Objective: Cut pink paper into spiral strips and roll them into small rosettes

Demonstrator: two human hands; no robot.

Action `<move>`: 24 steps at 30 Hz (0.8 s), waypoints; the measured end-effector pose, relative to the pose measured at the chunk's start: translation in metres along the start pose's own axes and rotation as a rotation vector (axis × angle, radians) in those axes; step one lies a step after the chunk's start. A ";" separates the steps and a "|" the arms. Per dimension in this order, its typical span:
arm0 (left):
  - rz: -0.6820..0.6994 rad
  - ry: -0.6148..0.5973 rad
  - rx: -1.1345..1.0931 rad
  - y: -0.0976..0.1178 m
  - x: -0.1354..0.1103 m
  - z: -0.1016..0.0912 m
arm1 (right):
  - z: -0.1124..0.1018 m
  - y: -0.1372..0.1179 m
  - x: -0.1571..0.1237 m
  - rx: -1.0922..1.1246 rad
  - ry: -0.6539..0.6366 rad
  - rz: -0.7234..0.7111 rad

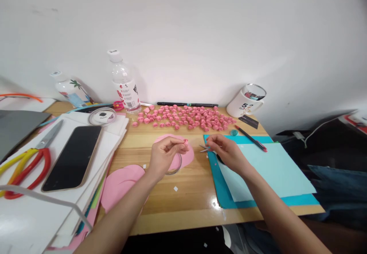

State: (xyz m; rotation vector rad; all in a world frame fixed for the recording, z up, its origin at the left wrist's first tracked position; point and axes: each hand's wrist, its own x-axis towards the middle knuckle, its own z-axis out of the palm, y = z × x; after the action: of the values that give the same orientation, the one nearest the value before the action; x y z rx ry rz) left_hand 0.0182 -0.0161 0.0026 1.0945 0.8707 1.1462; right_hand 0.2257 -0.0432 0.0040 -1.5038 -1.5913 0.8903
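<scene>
The left hand (163, 155) pinches a tiny pink curl (185, 142); the right hand (228, 150) grips small scissors (204, 147). Lots of pink rolls (197, 118) are done; flat pink circles (122, 181) are left.

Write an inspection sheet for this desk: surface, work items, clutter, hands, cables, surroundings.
Surface: wooden desk, white scraps scattered on it.
Work items: pink curls massed at back; pink sheets in front of them.
Clutter: phone, large scissors on left paper stack; blue sheets right; bottles, mug by wall.
Hands: left hand pinches pink piece; right hand holds pointed metal tool.
Cables: grey cord over paper stack; white cable right of desk.
Surroundings: white wall behind.
</scene>
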 end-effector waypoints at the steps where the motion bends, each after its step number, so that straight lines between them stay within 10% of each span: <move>1: 0.013 -0.001 0.002 0.000 0.000 0.000 | 0.005 -0.010 -0.002 0.109 0.049 0.002; 12: 0.108 0.003 -0.039 0.003 -0.001 -0.003 | 0.050 -0.051 -0.005 0.376 0.098 -0.162; 24: 0.154 0.120 0.125 0.005 -0.002 -0.001 | 0.063 -0.064 -0.008 0.491 0.132 0.132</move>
State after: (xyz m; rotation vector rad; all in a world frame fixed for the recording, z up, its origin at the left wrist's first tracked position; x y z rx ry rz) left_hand 0.0152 -0.0180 0.0066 1.2211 0.9757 1.3099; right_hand 0.1407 -0.0545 0.0302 -1.2905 -1.0847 1.1335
